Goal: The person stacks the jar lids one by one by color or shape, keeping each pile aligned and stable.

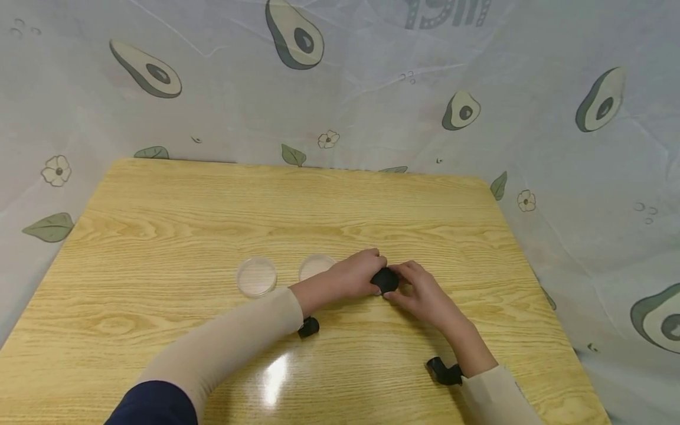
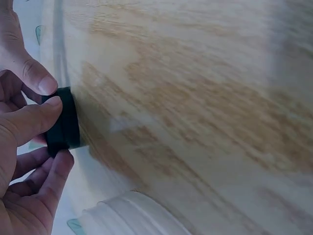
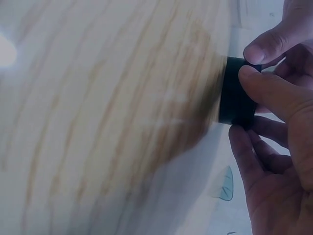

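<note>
Both hands pinch one short black cylinder [image 1: 385, 281] just above or on the table; the head view cannot settle which. My left hand [image 1: 357, 274] holds its left side, and my right hand [image 1: 425, 298] grips the right side. In the left wrist view, thumbs and fingertips press around the rim of the black cylinder [image 2: 64, 122]. The right wrist view shows its dark side wall [image 3: 237, 93] between thumb and fingers. Details of its faces are too dark to make out.
Two clear round dishes [image 1: 257, 276] lie left of the hands, one partly behind the left wrist. A small black piece [image 1: 309, 327] sits beneath the left forearm. A bent black tube [image 1: 445, 372] lies by the right sleeve. Patterned cloth [image 1: 372, 88] surrounds the wooden table [image 1: 159, 236].
</note>
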A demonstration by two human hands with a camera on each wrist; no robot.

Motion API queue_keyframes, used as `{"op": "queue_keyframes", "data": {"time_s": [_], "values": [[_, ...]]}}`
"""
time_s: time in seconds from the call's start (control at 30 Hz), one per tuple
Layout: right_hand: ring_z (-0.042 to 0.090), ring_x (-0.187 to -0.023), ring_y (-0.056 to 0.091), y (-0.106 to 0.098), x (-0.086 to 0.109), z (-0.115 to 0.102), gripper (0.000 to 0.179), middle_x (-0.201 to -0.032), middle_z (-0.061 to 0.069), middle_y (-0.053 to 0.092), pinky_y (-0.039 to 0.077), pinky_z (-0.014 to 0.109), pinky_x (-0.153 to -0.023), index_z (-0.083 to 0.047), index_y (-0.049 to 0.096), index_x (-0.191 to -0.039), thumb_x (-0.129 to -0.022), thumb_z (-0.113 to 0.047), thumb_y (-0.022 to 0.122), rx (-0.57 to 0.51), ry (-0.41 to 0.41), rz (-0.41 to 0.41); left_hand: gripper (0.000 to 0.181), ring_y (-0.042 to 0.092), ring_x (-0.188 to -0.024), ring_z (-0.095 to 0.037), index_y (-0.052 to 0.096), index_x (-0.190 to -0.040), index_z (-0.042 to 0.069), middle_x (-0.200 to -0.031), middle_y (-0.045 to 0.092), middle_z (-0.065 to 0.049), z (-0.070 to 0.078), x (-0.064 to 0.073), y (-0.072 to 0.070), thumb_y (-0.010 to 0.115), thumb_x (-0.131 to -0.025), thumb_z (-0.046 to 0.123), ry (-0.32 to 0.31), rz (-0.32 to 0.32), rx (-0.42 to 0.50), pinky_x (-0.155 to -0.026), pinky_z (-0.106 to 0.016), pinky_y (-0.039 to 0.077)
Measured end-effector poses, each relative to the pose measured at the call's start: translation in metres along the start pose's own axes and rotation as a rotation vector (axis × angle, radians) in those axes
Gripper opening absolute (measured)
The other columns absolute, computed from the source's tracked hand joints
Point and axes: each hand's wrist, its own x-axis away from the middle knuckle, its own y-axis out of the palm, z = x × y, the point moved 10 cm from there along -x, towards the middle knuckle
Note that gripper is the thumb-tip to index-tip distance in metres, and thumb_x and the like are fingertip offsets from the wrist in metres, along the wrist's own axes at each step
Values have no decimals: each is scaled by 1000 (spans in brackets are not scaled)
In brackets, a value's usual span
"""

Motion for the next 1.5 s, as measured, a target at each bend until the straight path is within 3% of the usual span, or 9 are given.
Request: {"op": "queue_keyframes", "data": {"time_s": [0.23, 0.87, 1.5], "values": [[30, -112, 68, 0, 1, 0, 50, -125, 18, 65, 59, 46, -95, 2, 62, -137, -93, -12, 80, 12, 2, 2, 40, 65, -111, -16, 63, -131, 9, -129, 67, -9, -4, 2, 4, 77, -97, 25, -29, 17, 38, -92, -28, 56], [37, -124, 65, 2, 4, 3, 55, -137, 22, 62, 58, 48, -100, 4, 56, -144, -96, -16, 77, -1, 1, -2, 43, 64, -109, -16, 62, -134, 7, -127, 66, -9, -2, 3, 4, 76, -98, 25, -3, 29, 69, -92, -28, 55], [39, -123, 66, 3, 6, 2, 56, -135, 24, 63, 58, 48, -99, 8, 55, -142, -95, -11, 78, 29, -40, 30, 46, 67, -109, -18, 60, -135, 4, -126, 67, -12, 2, 2, 6, 76, -98, 25, 34, 47, 20, -90, -28, 57]]}}
